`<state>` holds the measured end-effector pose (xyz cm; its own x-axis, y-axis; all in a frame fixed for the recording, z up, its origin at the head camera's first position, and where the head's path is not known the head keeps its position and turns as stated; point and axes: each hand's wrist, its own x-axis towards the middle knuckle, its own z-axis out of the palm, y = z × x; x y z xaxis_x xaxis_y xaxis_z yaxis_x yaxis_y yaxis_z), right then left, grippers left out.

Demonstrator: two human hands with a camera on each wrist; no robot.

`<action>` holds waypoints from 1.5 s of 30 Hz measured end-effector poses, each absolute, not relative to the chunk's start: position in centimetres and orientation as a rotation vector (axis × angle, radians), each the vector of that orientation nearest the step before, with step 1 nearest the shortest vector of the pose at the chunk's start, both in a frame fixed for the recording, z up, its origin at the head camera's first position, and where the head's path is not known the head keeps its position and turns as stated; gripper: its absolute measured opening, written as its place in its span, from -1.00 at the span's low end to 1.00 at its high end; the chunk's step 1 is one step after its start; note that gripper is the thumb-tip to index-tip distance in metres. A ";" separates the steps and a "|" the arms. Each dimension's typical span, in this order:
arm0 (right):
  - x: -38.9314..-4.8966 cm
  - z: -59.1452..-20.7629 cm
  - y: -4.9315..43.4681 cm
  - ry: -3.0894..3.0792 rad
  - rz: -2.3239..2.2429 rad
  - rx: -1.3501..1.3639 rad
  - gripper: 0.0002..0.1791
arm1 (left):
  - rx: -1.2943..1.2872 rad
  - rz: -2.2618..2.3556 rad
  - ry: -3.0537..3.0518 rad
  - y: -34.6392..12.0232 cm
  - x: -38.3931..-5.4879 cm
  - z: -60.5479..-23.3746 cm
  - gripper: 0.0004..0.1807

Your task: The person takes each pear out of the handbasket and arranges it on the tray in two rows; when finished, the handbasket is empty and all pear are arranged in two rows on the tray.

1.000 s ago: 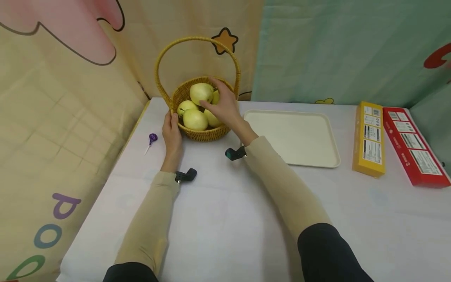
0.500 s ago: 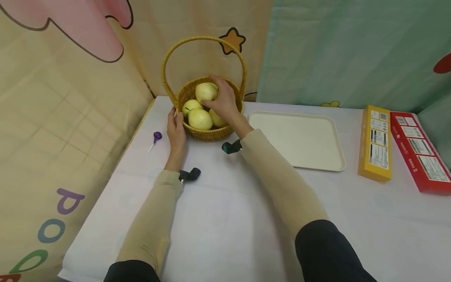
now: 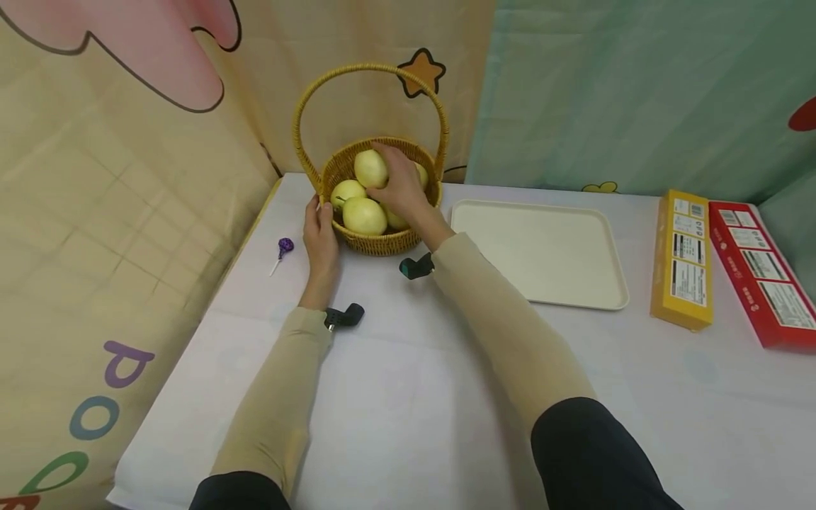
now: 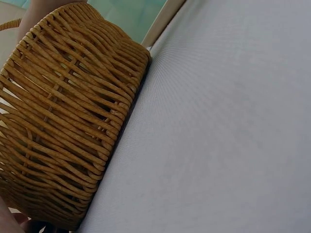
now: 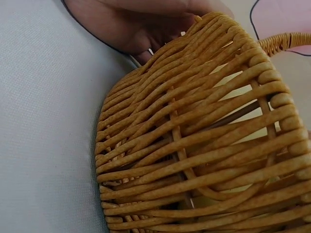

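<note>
Top fruit (image 3: pixel 370 168) shifts bit left inside basket (image 3: pixel 382 246). Right hand (image 3: pixel 404 185) curls fingers (image 3: pixel 387 154) round it; left hand (image 3: pixel 321 237) holds basket's left side. Squeeze softly, keep basket still.

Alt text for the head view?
A person's right hand grips a round pale-green fruit in a round yellow wicker basket of similar fruit; the left hand holds the basket's side. To the right lies a cream rectangular tray.
</note>
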<state>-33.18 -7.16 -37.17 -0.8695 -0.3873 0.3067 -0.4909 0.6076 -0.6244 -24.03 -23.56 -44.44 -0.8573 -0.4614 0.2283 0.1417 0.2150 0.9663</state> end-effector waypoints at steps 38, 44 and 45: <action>-24.9 -36.7 2.9 -2.337 1.398 0.630 -0.18 | 0.273 -1.621 -2.062 -23.1 -24.6 -45.2 -0.46; -24.7 -36.9 4.2 -2.273 1.437 0.585 -0.21 | 0.288 -1.624 -2.072 -23.2 -24.6 -45.1 -0.45; -24.8 -36.8 4.3 -2.264 1.432 0.581 -0.21 | 0.288 -1.626 -2.070 -23.2 -24.6 -45.1 -0.45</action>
